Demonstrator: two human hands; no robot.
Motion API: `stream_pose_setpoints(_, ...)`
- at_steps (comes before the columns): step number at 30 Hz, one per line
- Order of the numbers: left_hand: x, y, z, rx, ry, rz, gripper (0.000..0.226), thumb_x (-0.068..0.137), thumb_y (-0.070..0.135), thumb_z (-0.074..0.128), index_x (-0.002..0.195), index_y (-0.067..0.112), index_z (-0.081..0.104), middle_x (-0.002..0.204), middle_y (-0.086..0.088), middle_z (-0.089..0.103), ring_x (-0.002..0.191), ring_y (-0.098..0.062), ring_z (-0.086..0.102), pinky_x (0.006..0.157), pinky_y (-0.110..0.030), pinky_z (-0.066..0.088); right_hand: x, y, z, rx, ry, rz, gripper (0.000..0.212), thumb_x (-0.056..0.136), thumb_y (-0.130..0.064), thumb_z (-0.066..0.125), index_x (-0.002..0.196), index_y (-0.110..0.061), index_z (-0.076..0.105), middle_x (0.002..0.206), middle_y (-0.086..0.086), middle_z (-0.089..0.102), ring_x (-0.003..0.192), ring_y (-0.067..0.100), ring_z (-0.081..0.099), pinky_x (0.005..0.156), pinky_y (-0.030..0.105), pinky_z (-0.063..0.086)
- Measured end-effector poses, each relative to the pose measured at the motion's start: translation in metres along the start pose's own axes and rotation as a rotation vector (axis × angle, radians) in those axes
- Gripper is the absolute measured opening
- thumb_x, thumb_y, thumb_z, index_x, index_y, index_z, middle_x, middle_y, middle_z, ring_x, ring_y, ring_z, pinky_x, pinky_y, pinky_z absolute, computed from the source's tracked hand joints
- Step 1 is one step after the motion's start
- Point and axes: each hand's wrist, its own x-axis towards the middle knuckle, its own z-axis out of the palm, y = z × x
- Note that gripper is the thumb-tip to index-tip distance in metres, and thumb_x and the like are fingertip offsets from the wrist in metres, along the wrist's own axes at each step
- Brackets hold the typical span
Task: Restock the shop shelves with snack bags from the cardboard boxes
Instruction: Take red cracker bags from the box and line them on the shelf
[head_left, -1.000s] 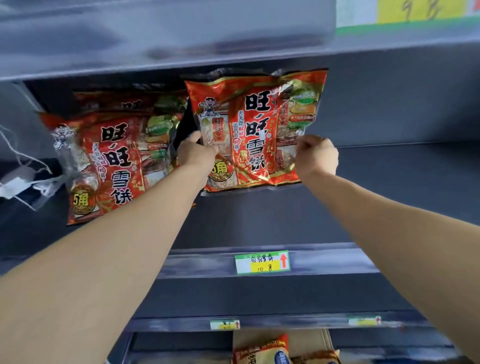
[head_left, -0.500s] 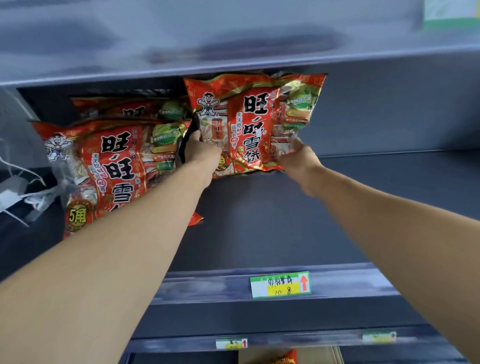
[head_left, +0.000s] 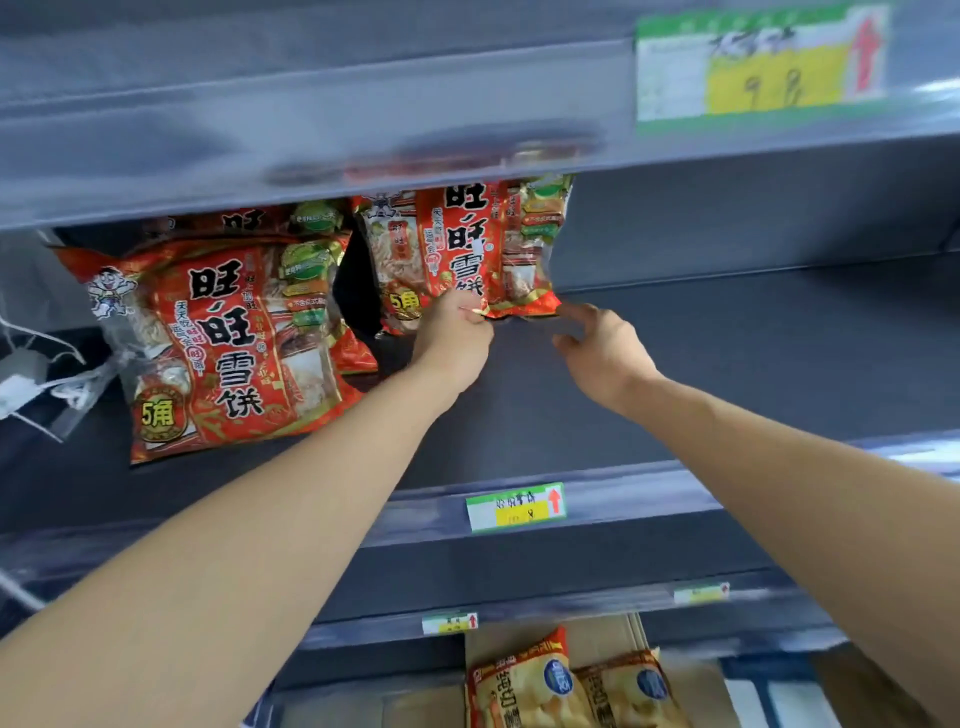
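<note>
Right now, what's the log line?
left hand pinches red rice-cracker bag bottom | right hand fingertip near its corner | bag upright at shelf rear

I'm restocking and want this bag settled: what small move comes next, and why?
Probably let the left hand release its grip on the red bag: it looks upright at the back of the shelf, and the right hand is open beside its corner.

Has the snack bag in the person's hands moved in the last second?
Yes. The held snack bag has gone deeper into the shelf, away from the price tag on its front lip, toward the back wall.
</note>
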Motion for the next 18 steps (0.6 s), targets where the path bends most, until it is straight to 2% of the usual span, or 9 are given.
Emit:
stream_pose_setpoints(2, -0.024, 0.014, 0.02, 0.038, -0.091, 0.051, 0.032, 0.092, 0.006, 0.048, 0.123, 0.014, 0.056, 0.11, -0.007, 0.064, 0.082, -0.019, 0.056, 0.067, -0.024, 0.045, -0.024, 0.013, -0.02, -0.067, -0.013, 0.011, 0.037, 0.096, -0.014, 0.047, 0.132, -0.017, 0.054, 0.122, 0.009, 0.062, 0.091, 0.03, 0.059, 0.069, 0.025, 0.043)
stream_pose_setpoints(4, -0.051, 0.032, 0.044, 0.048, -0.186, 0.096, 0.032, 0.093, 0.006, 0.047, 0.123, 0.012, 0.056, 0.106, -0.008, 0.063, 0.081, -0.018, 0.055, 0.062, -0.021, 0.043, -0.051, 0.034, -0.047, -0.134, -0.038, 0.052, 0.034, 0.097, -0.015, 0.046, 0.129, -0.01, 0.055, 0.125, 0.014, 0.061, 0.103, 0.033, 0.059, 0.082, 0.029, 0.045)
stream_pose_setpoints(7, -0.098, 0.063, 0.091, 0.054, -0.335, 0.156, 0.029, 0.093, 0.005, 0.047, 0.12, 0.009, 0.058, 0.097, -0.005, 0.061, 0.077, -0.019, 0.056, 0.068, -0.026, 0.048, -0.094, 0.074, -0.099, -0.218, -0.037, 0.13, 0.035, 0.096, -0.013, 0.045, 0.13, -0.012, 0.056, 0.127, 0.013, 0.06, 0.112, 0.031, 0.055, 0.09, 0.034, 0.045)
stream_pose_setpoints(10, -0.154, 0.093, 0.151, 0.049, -0.533, 0.205, 0.027, 0.093, 0.004, 0.049, 0.117, 0.008, 0.06, 0.096, -0.003, 0.058, 0.079, -0.018, 0.054, 0.071, -0.025, 0.046, -0.141, 0.123, -0.157, -0.264, 0.035, 0.249, 0.035, 0.095, -0.014, 0.048, 0.13, -0.015, 0.057, 0.127, 0.012, 0.062, 0.114, 0.031, 0.057, 0.092, 0.033, 0.044)
stream_pose_setpoints(14, -0.229, 0.135, 0.229, 0.028, -0.77, 0.258, 0.027, 0.089, 0.001, 0.056, 0.116, 0.002, 0.061, 0.097, -0.007, 0.058, 0.084, -0.017, 0.052, 0.08, -0.027, 0.044, -0.203, 0.189, -0.242, -0.323, 0.081, 0.399, 0.031, 0.094, -0.009, 0.05, 0.121, 0.0, 0.061, 0.121, 0.019, 0.063, 0.115, 0.034, 0.058, 0.098, 0.038, 0.043)
stream_pose_setpoints(18, -0.289, 0.165, 0.297, 0.078, -0.903, 0.215, 0.029, 0.089, 0.008, 0.06, 0.118, 0.005, 0.06, 0.115, -0.013, 0.063, 0.096, -0.028, 0.06, 0.091, -0.038, 0.05, -0.258, 0.252, -0.315, -0.425, 0.098, 0.56, 0.026, 0.091, -0.013, 0.05, 0.11, -0.003, 0.065, 0.115, 0.018, 0.065, 0.108, 0.035, 0.059, 0.087, 0.034, 0.045)
